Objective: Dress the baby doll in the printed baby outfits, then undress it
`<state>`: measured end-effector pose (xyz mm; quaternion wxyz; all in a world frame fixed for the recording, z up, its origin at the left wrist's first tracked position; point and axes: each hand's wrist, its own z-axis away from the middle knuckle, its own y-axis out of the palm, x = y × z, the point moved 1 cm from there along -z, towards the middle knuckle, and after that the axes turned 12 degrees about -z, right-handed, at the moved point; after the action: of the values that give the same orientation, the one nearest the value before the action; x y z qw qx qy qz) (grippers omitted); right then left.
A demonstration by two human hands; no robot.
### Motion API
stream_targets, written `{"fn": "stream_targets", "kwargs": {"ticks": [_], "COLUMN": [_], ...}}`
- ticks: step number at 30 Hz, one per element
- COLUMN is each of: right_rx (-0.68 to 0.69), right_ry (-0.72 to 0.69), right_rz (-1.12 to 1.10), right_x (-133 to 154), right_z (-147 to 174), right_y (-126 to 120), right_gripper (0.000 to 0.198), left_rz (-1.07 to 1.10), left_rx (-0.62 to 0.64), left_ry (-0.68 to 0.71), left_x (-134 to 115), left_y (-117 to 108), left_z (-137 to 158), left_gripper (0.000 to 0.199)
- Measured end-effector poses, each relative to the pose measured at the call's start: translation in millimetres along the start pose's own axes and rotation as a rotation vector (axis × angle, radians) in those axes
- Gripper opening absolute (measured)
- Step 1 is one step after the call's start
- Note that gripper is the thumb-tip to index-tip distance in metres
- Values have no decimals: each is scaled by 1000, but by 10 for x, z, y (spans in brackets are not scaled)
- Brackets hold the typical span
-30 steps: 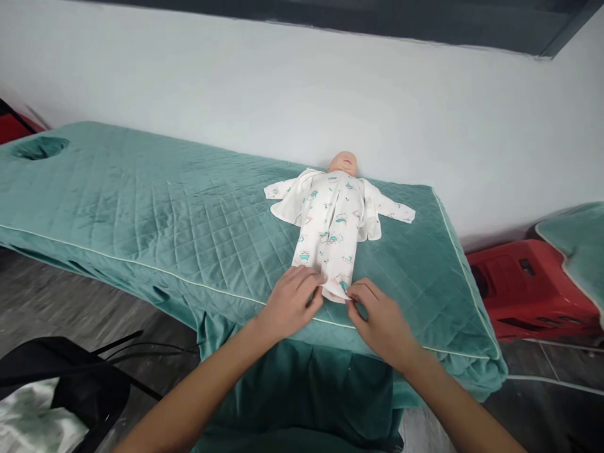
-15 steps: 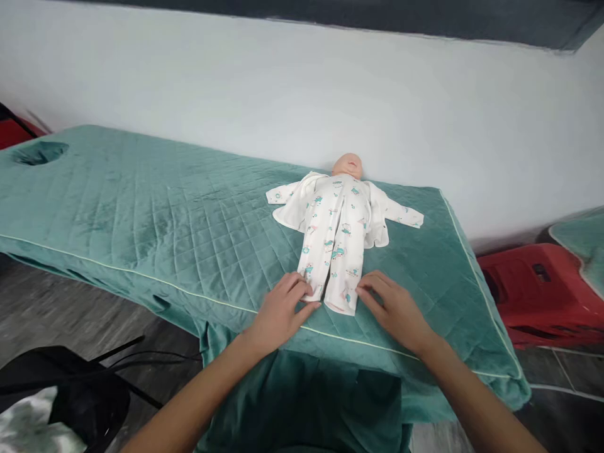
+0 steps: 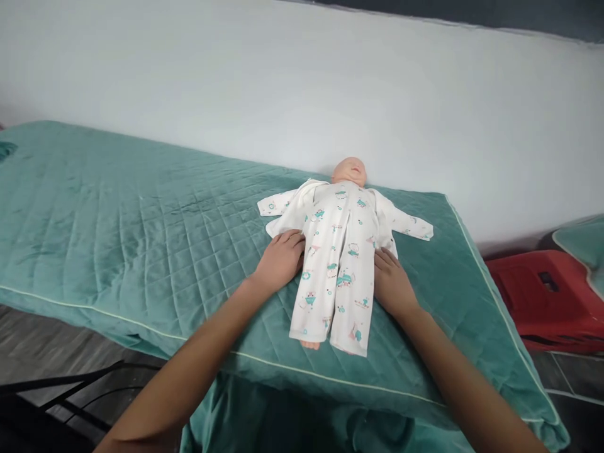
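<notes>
While the left hand (image 3: 279, 261) touches the trousers (image 3: 325, 267), the right (image 3: 394, 283) seemingly does.

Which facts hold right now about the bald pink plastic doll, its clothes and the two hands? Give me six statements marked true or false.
1. The doll lies on its back on the green quilted bed. True.
2. A white two-legged garment with coloured prints lies over its body. True.
3. Both hands are at the leg hems. False: the left hand and right hand are higher up, at opposite sides of the garment.
4. Bare toes show below the leg nearer the left hand. True.
5. The white sleeves are crossed. False: the sleeves stretch out to either side.
6. The red plastic object rests on the bed. False: the red object is off it, at the picture's right.
</notes>
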<state>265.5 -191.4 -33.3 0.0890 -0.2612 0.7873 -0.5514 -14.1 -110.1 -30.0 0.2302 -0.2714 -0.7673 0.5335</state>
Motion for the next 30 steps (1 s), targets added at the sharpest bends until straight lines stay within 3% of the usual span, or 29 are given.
{"fn": "stream_targets", "kwargs": {"ticks": [6, 11, 16, 21, 26, 30], "right_rx": [-76, -164, -174, -144, -164, -117], "right_ry": [-16, -2, 21, 42, 25, 21], "right_rz": [-140, -273, -386, -333, -324, -318], "right_x": [-50, -59, -89, -94, -97, -99], "right_z": [-14, 18, 114, 136, 155, 220], "right_y": [100, 34, -97, -113, -125, -122], "right_gripper": [31, 21, 18, 17, 21, 18], "left_rz": [85, 251, 227, 34, 86, 146], "left_rx": [28, 23, 23, 23, -97, -40], "left_ry": [215, 139, 63, 112, 205, 196], "left_x": [3, -96, -169, -150, -106, -94], "left_y": [175, 166, 189, 151, 66, 47], "left_z": [-196, -296, -387, -244, 51, 144], "left_gripper": [34, 38, 39, 16, 25, 26]}}
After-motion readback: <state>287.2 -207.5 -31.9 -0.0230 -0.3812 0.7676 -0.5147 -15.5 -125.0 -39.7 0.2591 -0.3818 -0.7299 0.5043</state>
